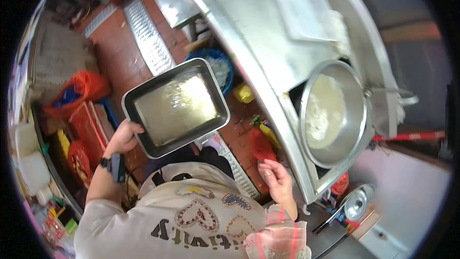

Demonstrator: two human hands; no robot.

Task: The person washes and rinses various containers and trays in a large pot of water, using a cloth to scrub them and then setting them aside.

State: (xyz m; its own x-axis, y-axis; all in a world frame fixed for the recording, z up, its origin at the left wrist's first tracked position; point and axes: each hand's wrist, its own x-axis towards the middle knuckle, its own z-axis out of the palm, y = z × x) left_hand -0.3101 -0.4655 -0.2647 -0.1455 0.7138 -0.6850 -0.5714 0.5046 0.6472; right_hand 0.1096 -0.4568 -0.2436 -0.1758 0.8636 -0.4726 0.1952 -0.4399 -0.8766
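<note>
A dark rectangular baking pan with a pale rim [176, 108] hangs over the tiled floor, its inside shiny, perhaps wet. My left hand [125, 136] grips its near left corner, thumb over the rim. My right hand [276, 180] is held beside the counter's near edge, fingers loosely apart, holding nothing. To the right, a large stainless steel bowl [354, 122] sits in the sink opening, with cloudy liquid and a white lump [318, 122] in it. A translucent plastic tray [303, 7] lies farther up the metal counter. A checked cloth [280, 232] covers part of my right forearm.
The stainless steel counter [258, 54] runs along the right. Below its edge stand a blue basket with white contents [217, 70] and a yellow object [243, 93]. A metal drain grate [147, 36] crosses the red tiles. Red bags [86, 88] and boxes crowd the left; pot lids [355, 207] lie lower right.
</note>
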